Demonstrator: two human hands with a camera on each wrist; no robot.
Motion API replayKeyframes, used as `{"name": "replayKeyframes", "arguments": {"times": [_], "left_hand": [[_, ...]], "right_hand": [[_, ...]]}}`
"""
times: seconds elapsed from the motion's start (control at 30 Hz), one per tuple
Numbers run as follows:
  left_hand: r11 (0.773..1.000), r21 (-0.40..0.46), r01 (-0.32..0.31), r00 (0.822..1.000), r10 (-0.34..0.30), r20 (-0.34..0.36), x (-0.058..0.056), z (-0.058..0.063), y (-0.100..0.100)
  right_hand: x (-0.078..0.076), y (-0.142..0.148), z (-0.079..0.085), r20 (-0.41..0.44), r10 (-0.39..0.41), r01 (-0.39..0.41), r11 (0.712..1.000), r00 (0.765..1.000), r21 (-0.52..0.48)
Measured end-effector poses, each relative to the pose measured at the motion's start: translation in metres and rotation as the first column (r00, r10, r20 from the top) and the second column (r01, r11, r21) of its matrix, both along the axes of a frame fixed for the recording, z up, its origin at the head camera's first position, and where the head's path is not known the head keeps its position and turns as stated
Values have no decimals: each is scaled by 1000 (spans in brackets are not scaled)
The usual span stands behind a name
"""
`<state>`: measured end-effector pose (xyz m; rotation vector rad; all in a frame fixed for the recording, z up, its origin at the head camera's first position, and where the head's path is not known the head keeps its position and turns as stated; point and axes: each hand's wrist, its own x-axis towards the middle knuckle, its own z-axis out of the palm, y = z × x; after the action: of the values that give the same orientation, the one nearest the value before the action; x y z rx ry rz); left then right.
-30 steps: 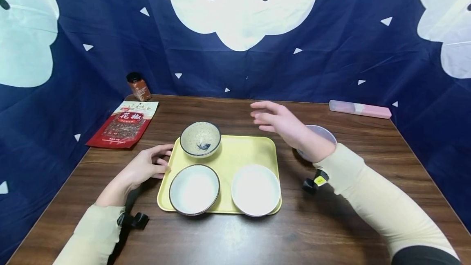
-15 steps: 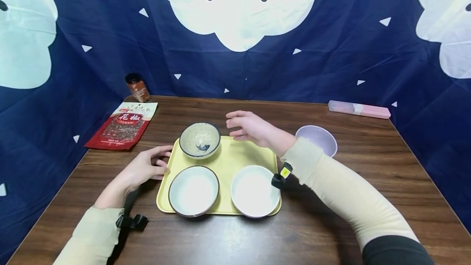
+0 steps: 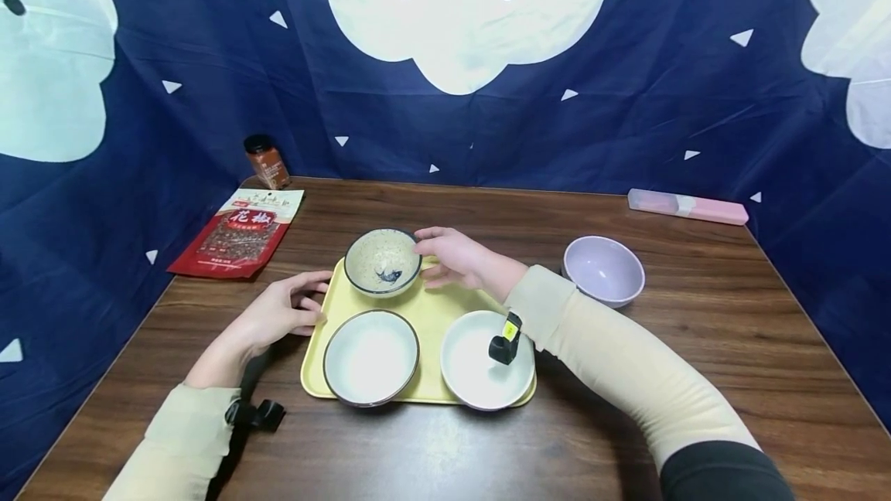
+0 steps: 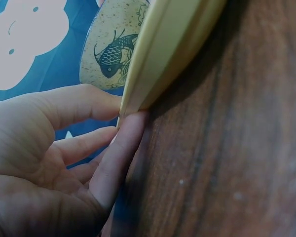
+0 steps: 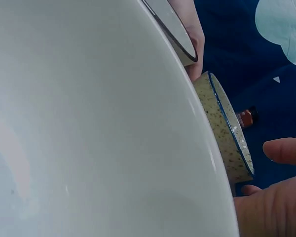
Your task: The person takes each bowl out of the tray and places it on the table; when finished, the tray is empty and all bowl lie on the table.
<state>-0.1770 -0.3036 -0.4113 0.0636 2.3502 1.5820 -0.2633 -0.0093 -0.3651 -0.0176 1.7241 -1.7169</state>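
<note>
While I watch from the room, a brown-rimmed bowl (image 3: 371, 358) and a plain white bowl (image 3: 473, 381) sit side by side nearest the person, on the front part of a yellow tray (image 3: 428, 323). Just beyond, the left hand (image 3: 271, 311) pinches the tray's left rim, thumb against fingers. Farther in, the right hand (image 3: 455, 257) is loose and ungripping beside the fish-painted bowl (image 3: 376, 253), which stands at the tray's far left corner; I can't tell whether its fingertips touch the rim. Off to the right, a lilac bowl (image 3: 604, 269) rests on the wooden table (image 3: 696, 346). Beyond lie a red peppercorn pouch (image 3: 237, 238), a pink case (image 3: 703, 209) and a tilted, black-lidded jar (image 3: 270, 167).
</note>
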Motion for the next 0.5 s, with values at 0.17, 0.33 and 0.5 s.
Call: {"name": "replayKeyframes", "arguments": {"times": [0.17,0.33,0.5], "left_hand": [[1000,11,2,1000,-2,3,0,-1,0],[1000,13,3,1000,-3,-1,0,-1,-1],[1000,12,2,1000,-2,-2,0,-1,-1]], "right_hand": [[2,-9,-3,-4,-4,4,1000,1000,19],[4,-14,-4,5,-28,28,1000,1000,8],[5,-16,-7,-6,-52,52,998,999,-19]]}}
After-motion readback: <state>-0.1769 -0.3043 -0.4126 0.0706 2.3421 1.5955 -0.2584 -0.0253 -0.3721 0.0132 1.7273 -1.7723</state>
